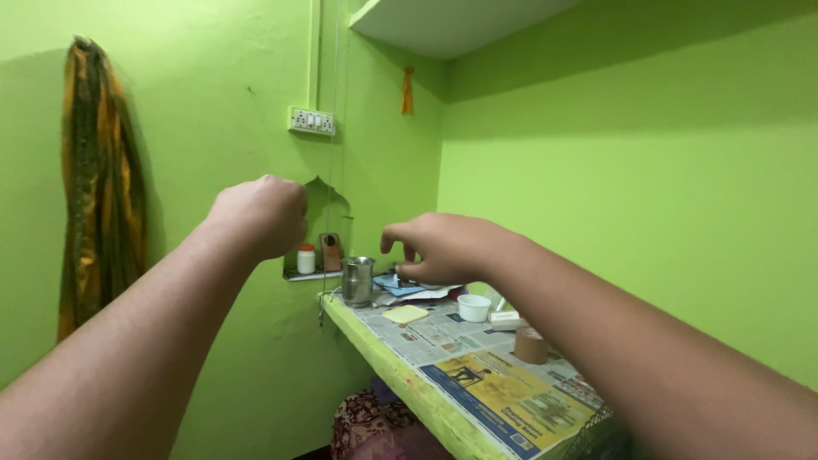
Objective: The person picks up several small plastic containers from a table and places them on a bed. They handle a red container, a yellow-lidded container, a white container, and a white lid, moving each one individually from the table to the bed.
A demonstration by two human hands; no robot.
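Note:
My left hand (260, 213) is raised in front of the green wall, fingers curled into a fist, with nothing visible in it. It hangs before a small arched wall niche (328, 255). My right hand (443, 247) reaches out over the far end of a green shelf (400, 375) covered in newspaper, fingers bent downward above a pile of papers (409, 291). Whether it touches the papers is unclear. A steel cup (358, 281) stands just left of that hand.
The niche holds a white jar with a red lid (306, 260) and a brown object (331, 251). On the newspaper lie a yellow pad (406, 314), a white bowl (474, 307) and a brown tape roll (531, 345). A striped cloth (98, 187) hangs at left, a switchboard (312, 121) above.

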